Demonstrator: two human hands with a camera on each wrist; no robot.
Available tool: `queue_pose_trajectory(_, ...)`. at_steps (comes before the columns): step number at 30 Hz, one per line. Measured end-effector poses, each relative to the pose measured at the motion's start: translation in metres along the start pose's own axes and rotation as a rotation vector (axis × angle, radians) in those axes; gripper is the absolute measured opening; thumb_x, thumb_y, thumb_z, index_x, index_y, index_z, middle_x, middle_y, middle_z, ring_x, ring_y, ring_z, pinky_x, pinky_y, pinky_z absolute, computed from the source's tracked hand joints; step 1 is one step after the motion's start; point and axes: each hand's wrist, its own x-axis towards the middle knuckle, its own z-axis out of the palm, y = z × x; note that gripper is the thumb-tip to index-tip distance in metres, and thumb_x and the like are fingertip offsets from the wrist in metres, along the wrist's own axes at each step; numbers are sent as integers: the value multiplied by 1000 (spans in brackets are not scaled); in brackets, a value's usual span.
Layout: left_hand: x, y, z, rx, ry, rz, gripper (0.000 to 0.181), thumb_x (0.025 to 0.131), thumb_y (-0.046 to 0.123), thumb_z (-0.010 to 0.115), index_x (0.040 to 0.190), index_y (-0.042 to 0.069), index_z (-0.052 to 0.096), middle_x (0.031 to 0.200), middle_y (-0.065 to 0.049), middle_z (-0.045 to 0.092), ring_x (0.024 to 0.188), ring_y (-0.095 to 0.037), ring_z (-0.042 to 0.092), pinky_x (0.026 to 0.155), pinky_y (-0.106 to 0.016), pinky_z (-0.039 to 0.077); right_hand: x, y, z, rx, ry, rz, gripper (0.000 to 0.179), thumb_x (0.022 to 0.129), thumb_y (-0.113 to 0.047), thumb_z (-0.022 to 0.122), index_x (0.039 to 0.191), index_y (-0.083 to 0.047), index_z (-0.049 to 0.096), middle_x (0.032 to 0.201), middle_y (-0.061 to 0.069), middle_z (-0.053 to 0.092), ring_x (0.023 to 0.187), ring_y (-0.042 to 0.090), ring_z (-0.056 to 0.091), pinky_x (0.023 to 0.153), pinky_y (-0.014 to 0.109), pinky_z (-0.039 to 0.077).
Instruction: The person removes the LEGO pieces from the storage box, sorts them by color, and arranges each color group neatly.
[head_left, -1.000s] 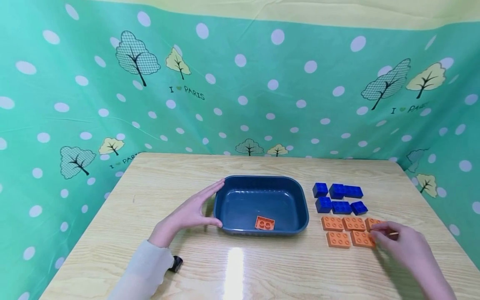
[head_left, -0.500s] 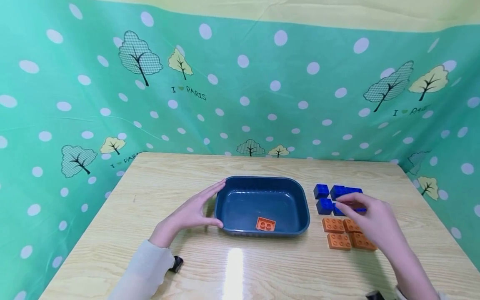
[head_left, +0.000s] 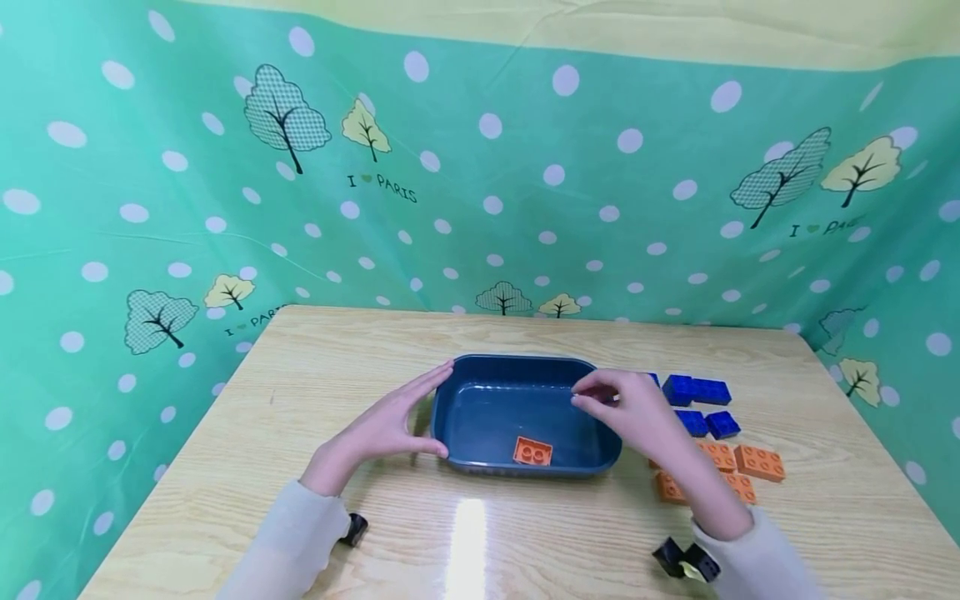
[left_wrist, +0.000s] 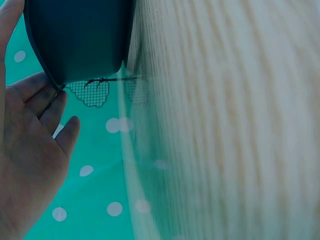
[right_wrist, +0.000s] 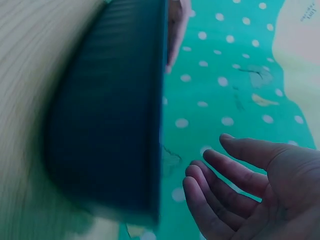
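A dark blue tub (head_left: 495, 412) stands mid-table. Inside, near its front wall, lies one orange brick (head_left: 532, 452) with its hollow underside up. My left hand (head_left: 375, 429) touches the tub's left end, fingers stretched to the back corner and thumb at the front corner. In the left wrist view, the fingertips of that hand (left_wrist: 42, 125) rest against the rim. Over the right side of the tub hovers my right hand (head_left: 630, 412). The right wrist view shows this hand (right_wrist: 260, 190) with loosely bent fingers, thumb apart and nothing held, beside the tub wall (right_wrist: 110, 120).
Several orange bricks (head_left: 760, 462) lie in two rows to the right of the tub, partly hidden by my right forearm. Behind them are several blue bricks (head_left: 711, 391), also in rows. A polka-dot curtain (head_left: 450, 167) hangs behind the table (head_left: 405, 542).
My right hand has left the orange brick at the right end of the row and swung left, passing over the blue bricks to the tub. My left hand stays put at the tub.
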Motion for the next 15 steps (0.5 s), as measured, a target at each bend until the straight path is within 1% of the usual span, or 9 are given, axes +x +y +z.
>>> queue_pose_trajectory(6,0,0,1,2,-1,8,112,72,47,86,160,18,24,168,0,20,152,-32,27,118,-61,32,18,-2,23,34,-69,-18,11,95,-21,69,101,-14,75,93,-1,73,80,11,62,71,25,54)
queue_pose_trajectory(11,0,0,-1,1,1,12,112,71,50,86,160,18,24,168,-1,20,152,-32,28,117,-62,33,32,-1,38,31,-139,-32,10,96,-18,67,100,-13,75,92,0,72,78,10,61,70,25,54)
queue_pose_trajectory(15,0,0,0,0,0,7,113,71,50,86,160,18,24,168,-1,20,152,-33,28,117,-62,33,41,0,50,-6,-205,16,7,95,-13,67,95,-11,74,85,0,69,71,10,60,67,24,55)
